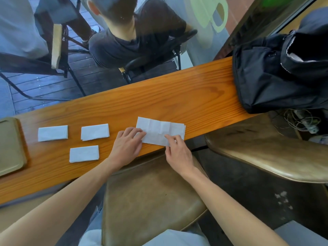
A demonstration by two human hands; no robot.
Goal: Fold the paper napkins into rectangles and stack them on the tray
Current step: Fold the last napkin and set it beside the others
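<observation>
Where creased, napkin (160, 130) (thin paper)

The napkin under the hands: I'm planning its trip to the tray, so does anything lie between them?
Yes. Three folded napkins lie on the counter between the napkin being folded and the tray at the far left. Lifting over them clears the path; sliding would not.
</observation>
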